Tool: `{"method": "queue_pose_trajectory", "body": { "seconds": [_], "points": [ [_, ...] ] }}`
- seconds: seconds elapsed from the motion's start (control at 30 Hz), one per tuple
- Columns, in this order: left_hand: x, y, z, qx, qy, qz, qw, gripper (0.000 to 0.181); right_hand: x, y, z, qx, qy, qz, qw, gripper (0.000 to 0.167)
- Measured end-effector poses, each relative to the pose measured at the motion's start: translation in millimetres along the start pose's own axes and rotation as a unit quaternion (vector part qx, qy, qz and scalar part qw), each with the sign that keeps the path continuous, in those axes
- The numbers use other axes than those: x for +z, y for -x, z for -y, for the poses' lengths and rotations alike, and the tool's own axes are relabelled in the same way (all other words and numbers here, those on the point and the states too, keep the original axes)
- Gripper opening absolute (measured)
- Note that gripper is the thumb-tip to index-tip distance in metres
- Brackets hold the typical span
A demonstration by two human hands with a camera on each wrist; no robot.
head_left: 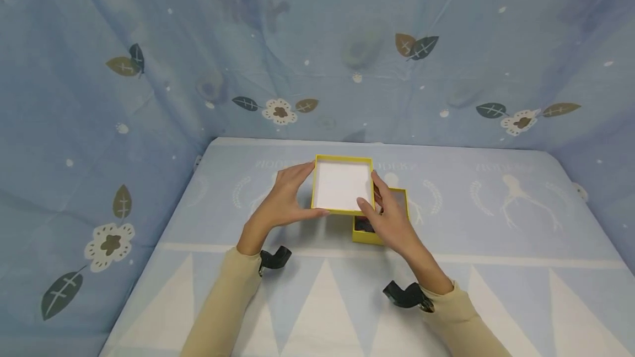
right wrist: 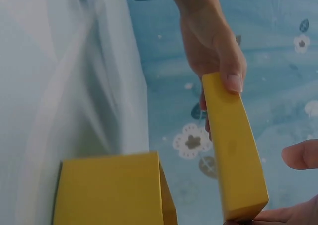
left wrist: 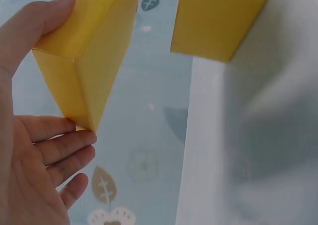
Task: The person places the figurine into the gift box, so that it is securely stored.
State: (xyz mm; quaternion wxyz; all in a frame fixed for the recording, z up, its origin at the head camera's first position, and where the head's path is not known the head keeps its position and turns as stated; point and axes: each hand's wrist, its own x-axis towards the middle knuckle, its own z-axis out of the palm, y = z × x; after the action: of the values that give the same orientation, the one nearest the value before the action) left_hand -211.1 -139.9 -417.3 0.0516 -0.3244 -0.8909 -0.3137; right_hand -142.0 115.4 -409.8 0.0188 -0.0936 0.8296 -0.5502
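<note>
A shallow yellow box lid [head_left: 343, 184] with a white inside is held above the table, its open side towards the head camera. My left hand [head_left: 286, 197] grips its left side, the thumb on the near side wall and the fingers [left wrist: 64, 148] at the far corner. At the lid's right side is my right hand [head_left: 392, 216], fingers around the edge. Its thumb [right wrist: 300, 154] stands a little apart from the lid in the right wrist view. Behind that hand, a deeper yellow box [head_left: 368, 237] stands open on the table. Something dark inside it is mostly hidden.
A pale blue and white patterned cloth [head_left: 317, 313] covers the table. Blue curtains [head_left: 317, 43] with flowers and leaves hang along the back and both sides. Black wrist mounts [head_left: 404, 295] sit at the cuffs of the beige sleeves [head_left: 223, 302].
</note>
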Motion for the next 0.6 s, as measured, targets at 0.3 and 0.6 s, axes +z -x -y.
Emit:
{"method": "queue_pose_trajectory", "body": {
  "seconds": [0.3, 0.6],
  "points": [
    [21.2, -22.0, -10.3, 0.001, 0.013, -0.006, 0.9999, 0.098, -28, 2.0, -13, 0.017, 0.029, -0.026, 0.9991, 0.069],
    [34.8, -27.7, -17.0, 0.001, 0.01, -0.014, 0.9999, 0.095, -45, 7.4, -21, 0.009, 0.04, -0.028, 0.9988, 0.067]
  ]
}}
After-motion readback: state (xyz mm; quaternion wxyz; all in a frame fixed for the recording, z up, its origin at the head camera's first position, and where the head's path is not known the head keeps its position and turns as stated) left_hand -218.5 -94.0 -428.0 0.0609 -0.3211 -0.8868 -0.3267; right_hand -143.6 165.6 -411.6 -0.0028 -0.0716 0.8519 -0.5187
